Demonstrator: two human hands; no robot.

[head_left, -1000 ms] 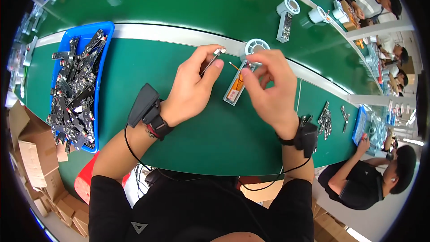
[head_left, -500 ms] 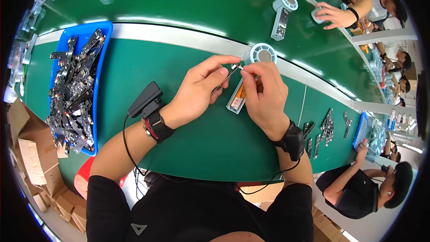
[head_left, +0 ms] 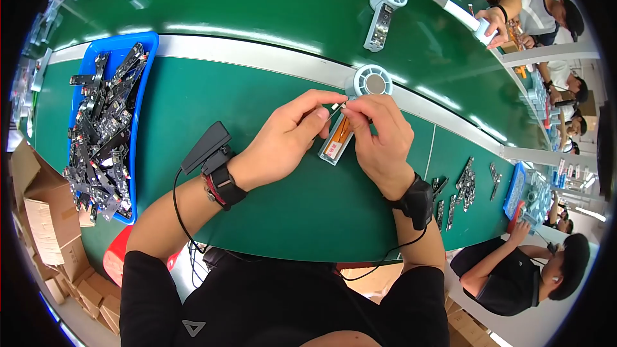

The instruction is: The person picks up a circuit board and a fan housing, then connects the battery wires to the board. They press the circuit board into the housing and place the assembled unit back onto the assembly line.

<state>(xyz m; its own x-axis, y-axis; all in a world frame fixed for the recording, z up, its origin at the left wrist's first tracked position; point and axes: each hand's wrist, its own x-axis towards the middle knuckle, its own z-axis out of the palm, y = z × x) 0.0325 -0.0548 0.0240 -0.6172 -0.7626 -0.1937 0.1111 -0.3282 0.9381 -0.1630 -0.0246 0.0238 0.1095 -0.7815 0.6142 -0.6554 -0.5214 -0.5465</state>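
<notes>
My left hand (head_left: 286, 132) is closed on a small dark circuit board (head_left: 335, 108), pinched between thumb and forefinger and mostly hidden by the fingers. Against its end, the fingertips of my right hand (head_left: 384, 138) pinch a tiny white wire connector (head_left: 344, 106); whether it is seated in the board I cannot tell. Just beyond and below both hands lies a light-blue handheld fan (head_left: 355, 83) with a round grille. Its handle lies open toward me, showing an orange battery (head_left: 343, 130) with a white label.
A blue tray (head_left: 154, 45) heaped with circuit boards stands at left. Several loose boards (head_left: 466, 183) lie at right. Past a pale rail, a shiny green belt (head_left: 257, 13) carries another opened fan (head_left: 380, 22). Co-workers sit across and at right, one hand (head_left: 493, 26) holding a pale part.
Both hands stay together while the board tilts and shows less. The fan on the belt has shifted left and away. Across the belt, a co-worker's hands have moved and now hold a pale part.
</notes>
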